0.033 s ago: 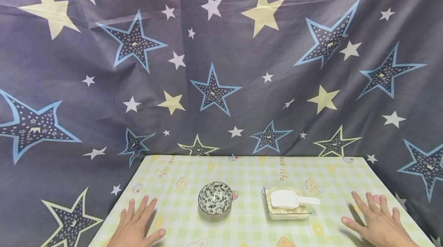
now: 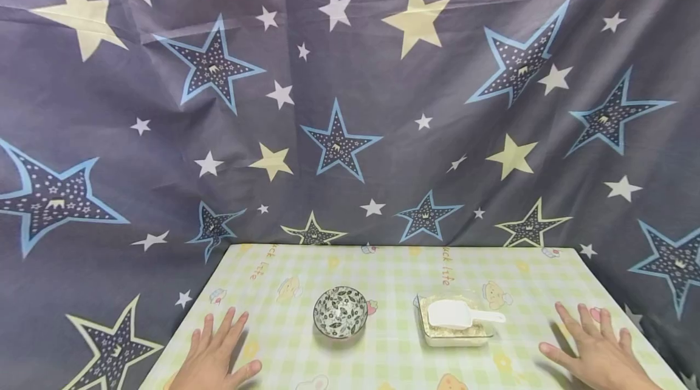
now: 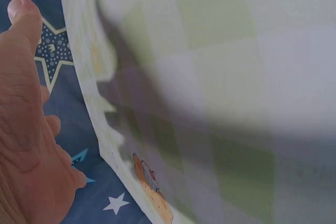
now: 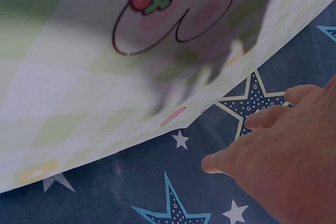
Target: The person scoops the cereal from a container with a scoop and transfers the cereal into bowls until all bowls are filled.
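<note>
a clear tub (image 2: 455, 333) of pale grain is carrying a white scoop (image 2: 456, 314); at its nine o'clock a leaf-patterned bowl (image 2: 339, 311) is sitting. left hand (image 2: 215, 355) and right hand (image 2: 593, 349) are lying flat, fingers spread, holding nothing, on the checked tablecloth (image 2: 394, 274).

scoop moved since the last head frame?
No. The white scoop lies in the clear container with its handle pointing right, in the same spot against the bear print on the tablecloth behind it. Neither hand touches it.

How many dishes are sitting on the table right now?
2: a patterned bowl left of centre, and a clear container of grain right of it, a white scoop resting inside.
</note>
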Motion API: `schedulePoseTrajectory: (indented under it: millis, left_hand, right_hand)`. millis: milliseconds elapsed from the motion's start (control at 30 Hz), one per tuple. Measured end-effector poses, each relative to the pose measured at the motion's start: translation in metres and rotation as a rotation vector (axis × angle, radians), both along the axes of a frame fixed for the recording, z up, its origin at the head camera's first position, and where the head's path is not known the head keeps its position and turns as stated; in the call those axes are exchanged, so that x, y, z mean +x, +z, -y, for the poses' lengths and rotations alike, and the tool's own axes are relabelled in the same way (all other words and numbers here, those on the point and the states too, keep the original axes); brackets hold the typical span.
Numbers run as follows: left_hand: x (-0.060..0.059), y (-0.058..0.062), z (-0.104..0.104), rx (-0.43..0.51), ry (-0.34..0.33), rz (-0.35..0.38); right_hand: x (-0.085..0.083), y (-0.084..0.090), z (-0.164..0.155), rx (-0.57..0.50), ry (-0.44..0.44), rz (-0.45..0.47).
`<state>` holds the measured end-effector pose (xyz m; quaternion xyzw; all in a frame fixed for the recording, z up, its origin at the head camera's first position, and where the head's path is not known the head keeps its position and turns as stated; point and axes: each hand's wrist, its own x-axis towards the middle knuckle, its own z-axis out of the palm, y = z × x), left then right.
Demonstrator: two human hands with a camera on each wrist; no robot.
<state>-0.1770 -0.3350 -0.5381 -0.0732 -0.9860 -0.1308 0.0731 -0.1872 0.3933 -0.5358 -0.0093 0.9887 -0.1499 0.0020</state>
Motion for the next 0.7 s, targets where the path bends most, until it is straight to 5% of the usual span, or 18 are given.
schedulePoseTrajectory:
  millis: [433, 567, 700]
  left_hand:
    - [-0.005, 0.005, -0.005, 0.007, -0.01, 0.008]
    - [-0.006, 0.007, -0.016, 0.033, -0.027, -0.025]
    - [-0.006, 0.008, -0.032, 0.091, -0.05, -0.101]
  right_hand:
    - [-0.003, 0.0, -0.001, -0.041, 0.003, 0.111]
    - [-0.009, 0.007, 0.004, -0.011, 0.039, 0.056]
    - [-0.018, 0.022, 0.014, -0.126, 0.05, 0.027]
